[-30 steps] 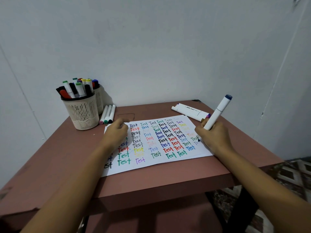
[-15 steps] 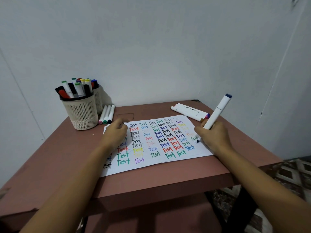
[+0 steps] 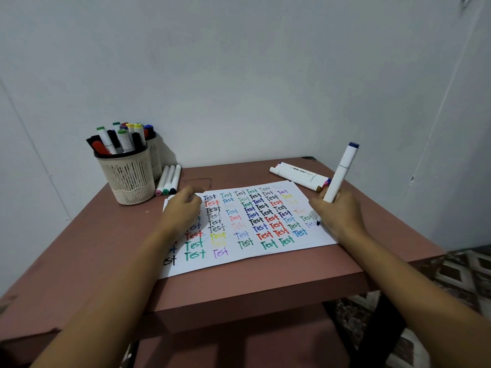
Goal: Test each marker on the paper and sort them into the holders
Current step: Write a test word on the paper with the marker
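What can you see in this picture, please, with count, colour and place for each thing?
Table: one, reddish-brown, centre of view.
Paper: one, white with coloured "Test" words, mid-table.
Front holder: one, cream mesh, table's back left.
Rear holder: one, cream mesh, just behind it.
Markers in the holders: count unclear, mixed caps, standing.
Loose markers: three, white, lying right of the holders.
Marker pile: count unclear, white, table's back right.
Held marker: one, white, dark blue cap, tip at paper's right edge.
Wall: pale grey, behind the table.
Floor covering: patterned, lower right.
Left hand: resting on the paper's left part.
Right hand: gripping the held marker.
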The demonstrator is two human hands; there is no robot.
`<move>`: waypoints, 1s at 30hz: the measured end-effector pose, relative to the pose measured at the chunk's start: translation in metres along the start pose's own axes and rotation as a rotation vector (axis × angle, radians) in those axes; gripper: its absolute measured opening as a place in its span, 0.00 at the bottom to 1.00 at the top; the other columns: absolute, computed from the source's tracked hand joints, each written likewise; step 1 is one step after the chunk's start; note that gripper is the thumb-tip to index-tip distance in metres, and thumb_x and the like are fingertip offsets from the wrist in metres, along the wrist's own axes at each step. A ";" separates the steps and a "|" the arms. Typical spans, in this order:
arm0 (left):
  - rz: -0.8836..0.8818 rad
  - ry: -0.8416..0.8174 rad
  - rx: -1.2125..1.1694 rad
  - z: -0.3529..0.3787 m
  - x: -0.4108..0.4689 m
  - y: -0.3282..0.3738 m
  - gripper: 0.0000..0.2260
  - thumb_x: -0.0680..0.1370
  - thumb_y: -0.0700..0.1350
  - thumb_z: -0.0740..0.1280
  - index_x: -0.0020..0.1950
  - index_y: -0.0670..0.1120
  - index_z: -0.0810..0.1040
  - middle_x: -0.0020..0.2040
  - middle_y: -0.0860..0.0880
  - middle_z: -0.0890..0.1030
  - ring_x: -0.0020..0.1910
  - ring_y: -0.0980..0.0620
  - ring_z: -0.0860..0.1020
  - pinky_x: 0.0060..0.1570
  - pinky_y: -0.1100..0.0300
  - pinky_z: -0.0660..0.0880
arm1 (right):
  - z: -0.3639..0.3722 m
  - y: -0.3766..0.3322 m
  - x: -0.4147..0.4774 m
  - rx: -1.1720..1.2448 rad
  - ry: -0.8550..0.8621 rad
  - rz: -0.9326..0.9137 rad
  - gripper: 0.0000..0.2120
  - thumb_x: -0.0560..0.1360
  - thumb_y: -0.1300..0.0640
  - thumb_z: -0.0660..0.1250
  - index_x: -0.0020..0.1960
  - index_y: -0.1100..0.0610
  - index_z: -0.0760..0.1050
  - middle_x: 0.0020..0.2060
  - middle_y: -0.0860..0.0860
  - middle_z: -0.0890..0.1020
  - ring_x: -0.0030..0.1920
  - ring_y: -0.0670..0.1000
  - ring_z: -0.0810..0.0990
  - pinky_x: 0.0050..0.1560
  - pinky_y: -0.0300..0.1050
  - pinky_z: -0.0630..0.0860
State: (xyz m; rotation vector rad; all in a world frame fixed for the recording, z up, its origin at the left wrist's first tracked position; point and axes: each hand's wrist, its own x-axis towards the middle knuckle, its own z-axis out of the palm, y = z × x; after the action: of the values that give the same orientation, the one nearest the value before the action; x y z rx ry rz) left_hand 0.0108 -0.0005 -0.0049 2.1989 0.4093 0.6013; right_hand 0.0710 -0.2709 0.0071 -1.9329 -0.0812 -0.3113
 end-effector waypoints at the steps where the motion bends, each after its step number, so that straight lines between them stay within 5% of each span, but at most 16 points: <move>1: 0.001 -0.001 -0.003 0.000 0.000 0.000 0.15 0.79 0.40 0.54 0.61 0.48 0.75 0.45 0.49 0.77 0.38 0.56 0.73 0.35 0.65 0.67 | 0.000 0.000 0.000 0.015 0.003 0.003 0.13 0.71 0.64 0.67 0.31 0.56 0.68 0.27 0.51 0.73 0.30 0.50 0.74 0.39 0.47 0.73; 5: -0.001 -0.001 -0.005 -0.001 0.002 -0.002 0.15 0.79 0.41 0.55 0.61 0.49 0.75 0.51 0.48 0.77 0.45 0.53 0.73 0.37 0.65 0.66 | 0.000 0.002 0.000 0.037 -0.003 -0.012 0.12 0.70 0.64 0.67 0.31 0.56 0.70 0.27 0.52 0.76 0.28 0.49 0.76 0.38 0.45 0.74; 12: 0.038 -0.012 0.052 0.001 -0.003 0.001 0.15 0.79 0.39 0.54 0.63 0.46 0.75 0.53 0.42 0.78 0.44 0.47 0.74 0.38 0.60 0.65 | 0.002 0.009 0.006 0.004 0.009 0.009 0.08 0.71 0.62 0.66 0.34 0.58 0.71 0.30 0.54 0.76 0.30 0.51 0.75 0.39 0.46 0.73; 18: 0.162 -0.057 0.241 0.002 -0.006 0.005 0.15 0.79 0.37 0.55 0.63 0.43 0.73 0.59 0.43 0.76 0.54 0.49 0.73 0.45 0.62 0.61 | -0.005 0.007 0.018 0.356 -0.034 0.184 0.11 0.73 0.62 0.69 0.36 0.58 0.69 0.28 0.57 0.72 0.24 0.50 0.65 0.22 0.37 0.63; 25: 0.374 -0.036 0.298 0.001 -0.009 0.006 0.16 0.78 0.36 0.57 0.63 0.46 0.74 0.52 0.46 0.77 0.46 0.52 0.72 0.40 0.67 0.60 | 0.011 -0.032 0.014 0.581 -0.192 0.121 0.12 0.73 0.58 0.72 0.35 0.57 0.71 0.22 0.50 0.75 0.25 0.47 0.69 0.25 0.36 0.67; 30: 0.456 -0.004 0.219 0.000 -0.011 0.009 0.16 0.78 0.34 0.58 0.63 0.45 0.74 0.59 0.49 0.76 0.50 0.55 0.74 0.45 0.69 0.63 | 0.051 -0.059 0.005 0.680 -0.351 0.180 0.15 0.77 0.56 0.65 0.33 0.59 0.69 0.23 0.52 0.72 0.23 0.47 0.68 0.24 0.38 0.64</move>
State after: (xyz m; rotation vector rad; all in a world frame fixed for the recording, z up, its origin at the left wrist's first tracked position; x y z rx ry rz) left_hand 0.0024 -0.0111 -0.0010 2.5236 -0.0402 0.8251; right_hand 0.0730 -0.2021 0.0438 -1.2859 -0.2127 0.1693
